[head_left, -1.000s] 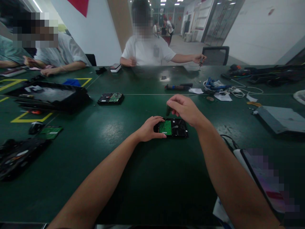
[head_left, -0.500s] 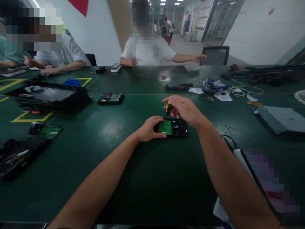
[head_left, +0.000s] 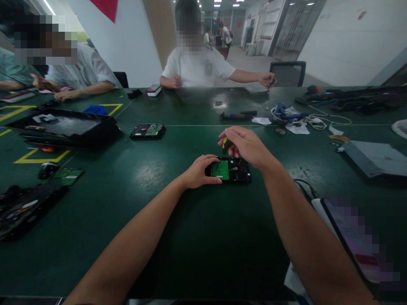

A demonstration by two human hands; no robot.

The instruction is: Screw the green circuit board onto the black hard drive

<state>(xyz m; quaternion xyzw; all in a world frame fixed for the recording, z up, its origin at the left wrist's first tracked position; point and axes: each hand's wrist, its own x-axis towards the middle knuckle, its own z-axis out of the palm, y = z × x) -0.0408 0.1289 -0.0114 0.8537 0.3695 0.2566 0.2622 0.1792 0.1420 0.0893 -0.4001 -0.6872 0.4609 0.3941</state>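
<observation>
Dark green table (head_left: pixel 133 237), carrying a second hard drive (head_left: pixel 148 131) well to the left, a black tray (head_left: pixel 63 127) and cable clutter (head_left: pixel 295 116) far right. Hard drive (head_left: pixel 229 170), centre of the table, circuit board (head_left: pixel 221 169) up and seemingly not yet lifted off; left hand (head_left: pixel 199 171) pressed flat on its left edge, fingers grasping nothing. Right hand (head_left: pixel 246 146) above the drive, fingers pinched round a small yellow-and-black screwdriver (head_left: pixel 225 144), tip down: unscrewing judged underway.
</observation>
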